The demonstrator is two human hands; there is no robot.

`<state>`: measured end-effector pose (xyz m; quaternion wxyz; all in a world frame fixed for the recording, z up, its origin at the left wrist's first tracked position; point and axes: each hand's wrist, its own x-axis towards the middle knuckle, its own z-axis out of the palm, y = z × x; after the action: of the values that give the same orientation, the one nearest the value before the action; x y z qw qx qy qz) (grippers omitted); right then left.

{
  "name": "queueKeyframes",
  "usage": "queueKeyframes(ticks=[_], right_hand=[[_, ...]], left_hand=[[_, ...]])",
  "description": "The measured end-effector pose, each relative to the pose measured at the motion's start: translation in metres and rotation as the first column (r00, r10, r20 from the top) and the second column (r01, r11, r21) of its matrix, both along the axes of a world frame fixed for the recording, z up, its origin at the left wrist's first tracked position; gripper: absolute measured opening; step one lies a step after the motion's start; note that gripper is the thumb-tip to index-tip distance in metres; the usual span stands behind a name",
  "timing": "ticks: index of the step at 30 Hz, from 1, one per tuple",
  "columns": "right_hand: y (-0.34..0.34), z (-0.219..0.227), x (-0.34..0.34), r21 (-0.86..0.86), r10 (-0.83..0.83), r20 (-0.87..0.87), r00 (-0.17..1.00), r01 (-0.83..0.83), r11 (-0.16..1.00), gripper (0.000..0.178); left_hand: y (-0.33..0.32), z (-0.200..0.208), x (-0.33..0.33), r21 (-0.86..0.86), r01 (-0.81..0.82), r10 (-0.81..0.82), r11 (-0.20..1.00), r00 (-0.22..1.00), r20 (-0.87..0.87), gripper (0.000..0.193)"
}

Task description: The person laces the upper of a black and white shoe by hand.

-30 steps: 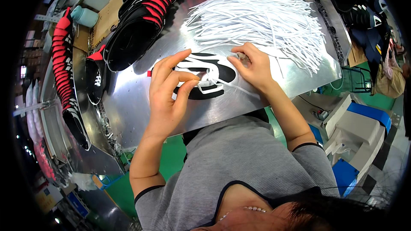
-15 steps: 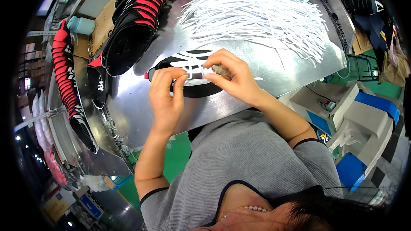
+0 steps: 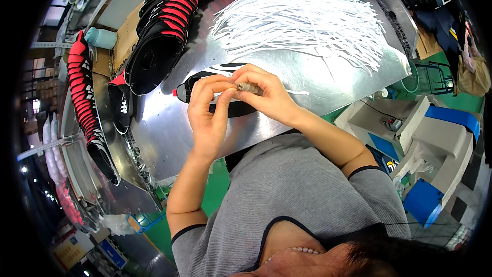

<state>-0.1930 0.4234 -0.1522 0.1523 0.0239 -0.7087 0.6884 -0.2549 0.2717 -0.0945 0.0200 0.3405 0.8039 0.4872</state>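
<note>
A black, white and grey shoe upper [image 3: 241, 109] lies on the metal table in front of me, a small red tab at its left end. Over its middle, my left hand [image 3: 209, 100] is closed in a pinch; whatever its fingertips grip is hidden. My right hand [image 3: 264, 88] meets it there, curled around a short tan handle [image 3: 250, 88] that looks wrapped in tape. The handle's working end cannot be seen. A white shoelace end [image 3: 297, 92] sticks out to the right from beneath my right hand. Both hands cover most of the lacing.
A large pile of white shoelaces [image 3: 302, 23] spreads across the far side of the table. Nested black and red uppers [image 3: 174, 18] curve along the back left, and another stack [image 3: 82, 97] lines the left side. A pale blue-green bottle [image 3: 101, 38] stands behind them.
My right hand has moved left with the tan handle, and my left hand slightly right, so their fingertips now meet over the upper. The lacing seen between them before is now covered.
</note>
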Motion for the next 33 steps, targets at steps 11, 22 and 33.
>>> queueKeyframes(ticks=[11,22,33], right_hand=[[0.003,-0.029,-0.001,-0.276,0.054,0.412,0.910,0.068,0.959,0.026],[-0.003,-0.021,0.005,-0.293,0.058,0.491,0.869,0.103,0.951,0.043],[-0.011,-0.003,0.007,-0.063,-0.029,0.515,0.857,0.071,0.995,0.039]], left_hand=[[-0.021,-0.037,-0.049,-0.158,0.134,0.117,0.978,0.271,0.956,0.053],[-0.013,-0.052,-0.024,-0.053,-0.153,0.128,0.987,0.536,0.835,0.040],[-0.006,-0.056,-0.002,0.024,-0.231,0.168,0.973,0.774,0.611,0.013]])
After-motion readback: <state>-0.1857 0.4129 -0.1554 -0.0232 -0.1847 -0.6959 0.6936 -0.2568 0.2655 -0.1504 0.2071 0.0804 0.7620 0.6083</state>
